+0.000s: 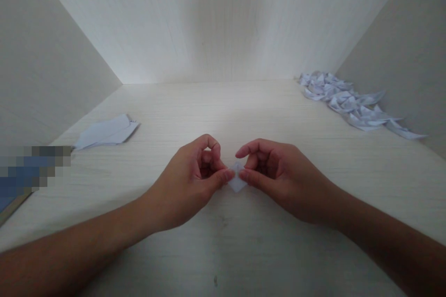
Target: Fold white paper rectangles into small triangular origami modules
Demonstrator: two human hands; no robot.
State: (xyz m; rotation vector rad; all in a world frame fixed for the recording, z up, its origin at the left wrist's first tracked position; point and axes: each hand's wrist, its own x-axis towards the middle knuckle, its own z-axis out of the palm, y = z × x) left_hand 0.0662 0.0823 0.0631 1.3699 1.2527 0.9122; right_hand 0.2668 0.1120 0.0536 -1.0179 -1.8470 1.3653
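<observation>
A small white piece of folded paper (237, 185), diamond-shaped from above, is pinched between my two hands over the middle of the table. My left hand (195, 181) grips its left side between thumb and fingers, the index finger curled. On the opposite side my right hand (278, 176) holds the paper with its thumb pressed on top, and its index finger is raised off the paper. Both thumbs partly cover the paper, so its exact folds are hard to make out.
At the back right, a heap of folded white paper pieces (343, 97) lies along the right wall. A stack of white paper sheets (106, 132) rests at the left. A pixelated blue object (21, 178) sits at the left edge. Walls enclose the pale wooden table (167, 106) on three sides.
</observation>
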